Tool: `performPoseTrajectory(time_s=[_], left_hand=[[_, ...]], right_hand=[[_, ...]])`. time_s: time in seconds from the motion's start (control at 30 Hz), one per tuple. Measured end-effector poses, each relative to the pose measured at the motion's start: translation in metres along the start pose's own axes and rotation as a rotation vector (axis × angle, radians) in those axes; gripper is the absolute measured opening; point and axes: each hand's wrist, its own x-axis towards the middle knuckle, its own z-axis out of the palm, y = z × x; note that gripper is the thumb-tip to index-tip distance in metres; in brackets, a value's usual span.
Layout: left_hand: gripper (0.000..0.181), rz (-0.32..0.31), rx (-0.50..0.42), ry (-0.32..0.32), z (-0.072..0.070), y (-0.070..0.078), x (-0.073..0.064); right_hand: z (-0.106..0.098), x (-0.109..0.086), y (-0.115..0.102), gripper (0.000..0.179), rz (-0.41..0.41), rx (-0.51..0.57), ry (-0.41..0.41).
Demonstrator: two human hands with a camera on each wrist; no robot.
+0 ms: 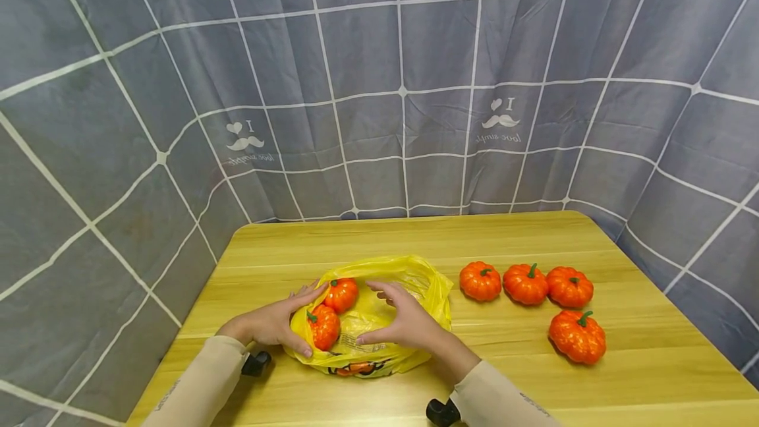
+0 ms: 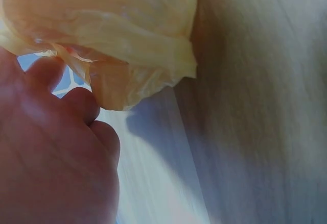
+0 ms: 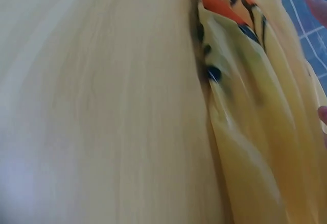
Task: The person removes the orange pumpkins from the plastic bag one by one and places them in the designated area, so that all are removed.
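Observation:
A yellow plastic bag (image 1: pixel 409 275) lies spread on the table with its mouth facing up. Two small orange pumpkins, one farther back (image 1: pixel 342 294) and one nearer (image 1: pixel 323 327), sit inside its left part. My left hand (image 1: pixel 279 318) rests against the bag's left rim beside them, thumb and fingers spread apart. In the left wrist view the yellow plastic (image 2: pixel 138 76) hangs over its fingertips. My right hand (image 1: pixel 406 318) is over the bag's right half, thumb and fingers apart, holding nothing. Only a few of its fingertips (image 3: pixel 316 4) show in the right wrist view.
Several more orange pumpkins stand right of the bag: a row of three, whose middle one (image 1: pixel 526 284) has a tall green stem, and one nearer pumpkin (image 1: pixel 578 337). The wooden table (image 1: pixel 504 381) is bordered by a grey curtain (image 1: pixel 367 117) with white lines.

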Motion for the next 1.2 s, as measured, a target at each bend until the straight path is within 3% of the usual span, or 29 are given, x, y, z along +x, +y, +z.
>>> performPoseTrajectory(time_s=[0.5, 0.97, 1.2], left_hand=[[0.121, -0.030, 0.008, 0.014, 0.000, 0.002, -0.001], [0.122, -0.009, 0.023, 0.002, 0.000, 0.002, 0.000], [0.121, -0.004, 0.023, -0.002, 0.001, 0.003, 0.000]], right_hand=[[0.034, 0.016, -0.011, 0.097, 0.075, -0.062, -0.064], [0.050, 0.029, -0.011, 0.087, 0.054, -0.109, -0.039], [0.057, 0.035, -0.012, 0.084, 0.022, -0.170, -0.071]])
